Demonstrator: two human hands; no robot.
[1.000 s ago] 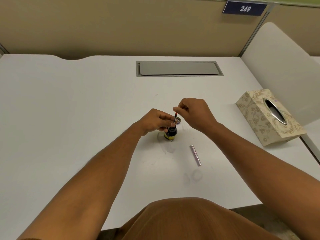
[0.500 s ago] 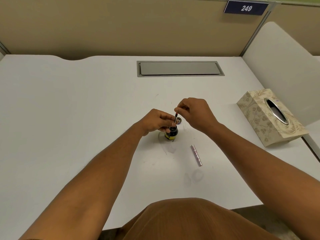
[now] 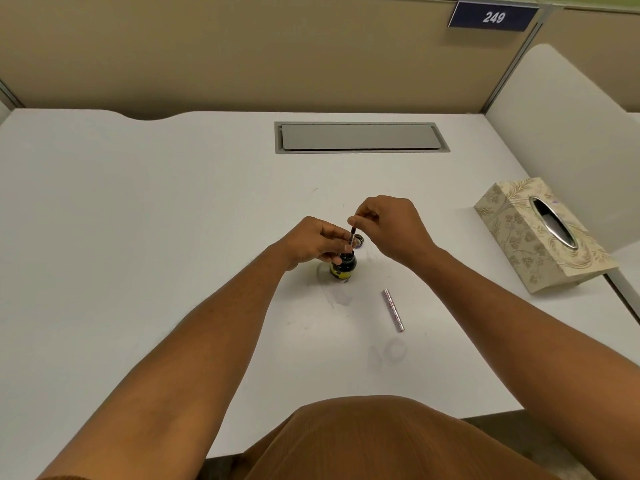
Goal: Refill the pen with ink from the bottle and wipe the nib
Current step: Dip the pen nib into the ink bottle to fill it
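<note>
Pinching the pen [image 3: 353, 234], right hand [image 3: 391, 230] dips it into the bottle [image 3: 343, 264] gripped by left hand [image 3: 313, 241].

Bench [image 3: 138, 237]: matt white, smooth, faintly scuffed. Ink bottle [image 3: 343, 264]: glossy dark glass. Pen barrel [image 3: 393, 310]: shiny metal. Tissue box [image 3: 519, 244]: patterned card, glossy metallic slot rim.
</note>
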